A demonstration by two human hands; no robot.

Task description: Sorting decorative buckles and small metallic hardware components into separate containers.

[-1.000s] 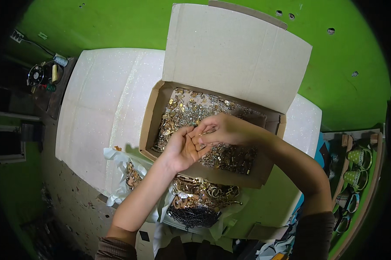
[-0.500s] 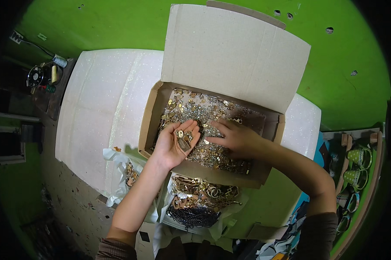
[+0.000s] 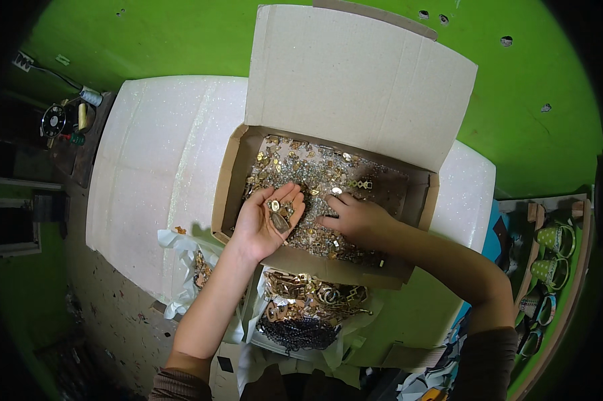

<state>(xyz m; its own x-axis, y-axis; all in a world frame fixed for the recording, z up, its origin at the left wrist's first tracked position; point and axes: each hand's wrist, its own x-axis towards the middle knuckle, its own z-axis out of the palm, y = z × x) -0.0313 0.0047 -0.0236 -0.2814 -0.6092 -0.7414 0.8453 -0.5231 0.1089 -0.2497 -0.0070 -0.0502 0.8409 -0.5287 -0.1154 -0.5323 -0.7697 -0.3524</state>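
From my remote station I read the head view as follows. The carton [image 3: 229, 170] stands on the white glittery table covering [image 3: 161, 147], its lid [image 3: 362, 80] raised at the far side. The small metal pieces [image 3: 308, 160] being handled lie loose across the carton's floor, gold and silver mixed; a further portion rests in the left hand [image 3: 256, 224]. I register that hand palm up above the left part of the carton, fingers extended and slightly cupped, supporting a greyish elongated piece [image 3: 280, 222] and a gold oval piece [image 3: 275, 206] among smaller ones. The right hand [image 3: 358, 219] is palm down over the right part of the carton, fingers parted, fingertips among the loose pieces. A bright silver disc [image 3: 336, 191] sits just beside its fingertips; a gold linked piece [image 3: 360, 184] lies slightly farther away. On the near side of the carton, I locate gold-toned parts [image 3: 315, 287] and, nearer still, a heap of dark chain [image 3: 298, 334]. Pale wrapping [image 3: 171, 267] is positioned to the left of these. At the far left stands a thread spool [image 3: 91, 97].
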